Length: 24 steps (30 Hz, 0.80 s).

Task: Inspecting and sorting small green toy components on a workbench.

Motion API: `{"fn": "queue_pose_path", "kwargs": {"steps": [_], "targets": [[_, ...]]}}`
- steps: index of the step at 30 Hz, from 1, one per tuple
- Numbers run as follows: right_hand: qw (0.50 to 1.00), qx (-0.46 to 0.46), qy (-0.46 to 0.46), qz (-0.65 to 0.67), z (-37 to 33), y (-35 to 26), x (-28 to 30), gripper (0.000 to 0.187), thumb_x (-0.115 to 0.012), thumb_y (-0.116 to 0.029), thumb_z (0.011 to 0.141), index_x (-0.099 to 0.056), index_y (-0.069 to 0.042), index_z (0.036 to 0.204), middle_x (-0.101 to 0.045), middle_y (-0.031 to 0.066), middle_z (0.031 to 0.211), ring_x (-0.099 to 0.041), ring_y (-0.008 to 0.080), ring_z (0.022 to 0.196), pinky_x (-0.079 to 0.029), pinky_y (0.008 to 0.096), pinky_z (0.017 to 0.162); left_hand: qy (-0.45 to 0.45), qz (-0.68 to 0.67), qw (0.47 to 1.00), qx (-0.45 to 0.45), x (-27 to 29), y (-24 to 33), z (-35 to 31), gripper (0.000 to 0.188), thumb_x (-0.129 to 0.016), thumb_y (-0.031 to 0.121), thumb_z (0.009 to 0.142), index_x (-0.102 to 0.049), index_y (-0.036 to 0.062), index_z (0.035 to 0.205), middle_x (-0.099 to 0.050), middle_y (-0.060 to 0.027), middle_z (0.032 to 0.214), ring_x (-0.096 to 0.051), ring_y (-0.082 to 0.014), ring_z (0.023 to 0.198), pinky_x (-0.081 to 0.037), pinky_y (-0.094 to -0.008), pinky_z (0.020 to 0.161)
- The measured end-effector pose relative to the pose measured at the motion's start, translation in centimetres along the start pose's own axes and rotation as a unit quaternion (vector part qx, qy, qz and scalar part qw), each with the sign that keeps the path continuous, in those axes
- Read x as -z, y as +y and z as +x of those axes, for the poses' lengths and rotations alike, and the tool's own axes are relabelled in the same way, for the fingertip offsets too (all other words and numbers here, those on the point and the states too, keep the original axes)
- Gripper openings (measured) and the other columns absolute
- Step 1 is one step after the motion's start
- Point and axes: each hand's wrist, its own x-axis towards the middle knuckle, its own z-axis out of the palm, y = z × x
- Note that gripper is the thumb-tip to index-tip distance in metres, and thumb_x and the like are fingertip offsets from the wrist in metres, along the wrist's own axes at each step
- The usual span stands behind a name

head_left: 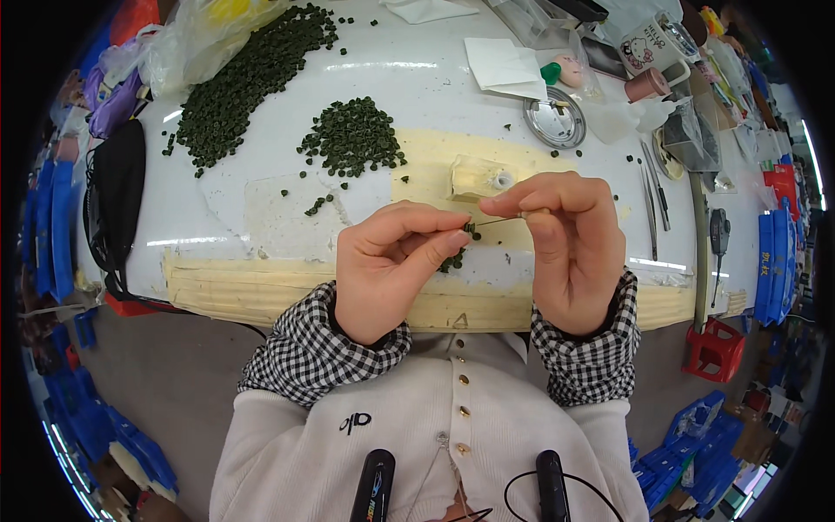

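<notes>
My left hand (pixel 387 265) is closed in a pinch, with a small dark green piece (pixel 470 228) at its fingertips. In my right hand (pixel 576 248), thumb and fingers are pressed together on a thin needle-like rod (pixel 498 221). The rod's far end meets the green piece; whether it passes through cannot be made out. Just below the fingertips lie more small green pieces (pixel 452 261), partly hidden by my left hand. Behind my hands, a pale yellowish block (pixel 470 177) stands on the table with a white ring-shaped part (pixel 502 180) at its right end.
A large heap of green pieces (pixel 235 104) and a smaller heap (pixel 352 137) lie at the left and middle. To the right are a round metal dish (pixel 555 122), tweezers (pixel 650 209) and white tissues (pixel 504 65). A black pouch (pixel 117 200) hangs over the left edge.
</notes>
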Motion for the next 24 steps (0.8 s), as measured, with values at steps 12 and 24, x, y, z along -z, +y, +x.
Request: {"fn": "queue_pose_path", "kwargs": {"steps": [12, 24], "targets": [[0.997, 0.009, -0.061, -0.043, -0.03, 0.14, 0.25, 0.011, -0.054, -0.003, 0.088, -0.05, 0.002, 0.096, -0.06, 0.0145, 0.089, -0.063, 0.0237, 0.079, -0.05, 0.0287, 0.069, -0.006, 0.018, 1.0, -0.011, -0.04, 0.0, 0.08, 0.016, -0.059, -0.006, 0.084, -0.062, -0.005, 0.1, -0.062, -0.011, 0.093, -0.061, -0.0134, 0.083, -0.05, -0.0235, 0.076], [0.996, -0.004, 0.068, -0.054, 0.12, 0.52, 0.46, 0.005, -0.055, -0.001, 0.089, -0.055, 0.002, 0.093, -0.062, 0.0111, 0.086, -0.062, 0.0174, 0.073, -0.051, 0.0274, 0.066, 0.004, 0.031, 1.0, 0.002, -0.11, 0.22, 0.0, 0.016, -0.059, -0.007, 0.084, -0.062, -0.0057, 0.099, -0.062, -0.0113, 0.092, -0.062, -0.0147, 0.084, -0.051, -0.0241, 0.077]]}}
